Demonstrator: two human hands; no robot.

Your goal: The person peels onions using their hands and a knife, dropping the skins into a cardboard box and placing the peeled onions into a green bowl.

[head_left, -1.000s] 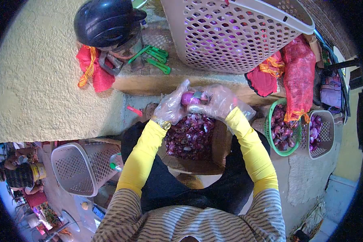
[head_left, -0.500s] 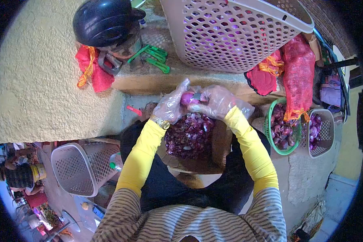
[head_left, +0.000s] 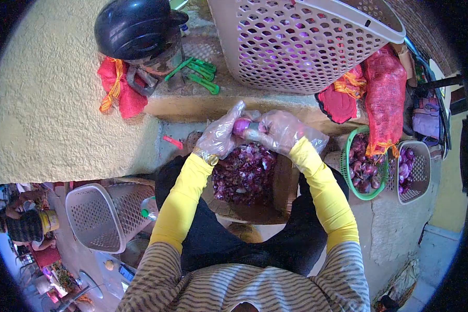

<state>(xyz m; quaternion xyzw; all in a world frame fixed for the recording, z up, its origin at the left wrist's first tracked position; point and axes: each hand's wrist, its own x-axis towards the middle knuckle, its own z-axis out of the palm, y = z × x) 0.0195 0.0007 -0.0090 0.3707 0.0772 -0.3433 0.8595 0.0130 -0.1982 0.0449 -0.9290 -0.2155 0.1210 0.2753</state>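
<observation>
Both my hands wear clear plastic gloves and meet above a pile of purple onion skins (head_left: 243, 176). My left hand (head_left: 220, 136) grips a small purple onion (head_left: 240, 125). My right hand (head_left: 282, 131) holds a small metal blade (head_left: 251, 130) pressed against that onion. Yellow sleeves cover both forearms, and a gold watch (head_left: 208, 157) sits on my left wrist.
A big grey perforated basket (head_left: 301, 41) stands on the ledge ahead, beside a black helmet (head_left: 135, 28) and green clips (head_left: 198, 75). At right are a red mesh sack (head_left: 386, 99), a green basket (head_left: 364, 165) and a small grey basket (head_left: 413, 171) of onions. Another grey basket (head_left: 101, 216) lies lower left.
The blade in my right hand has shifted slightly against the onion. Both hands stay in the same place above the skins.
</observation>
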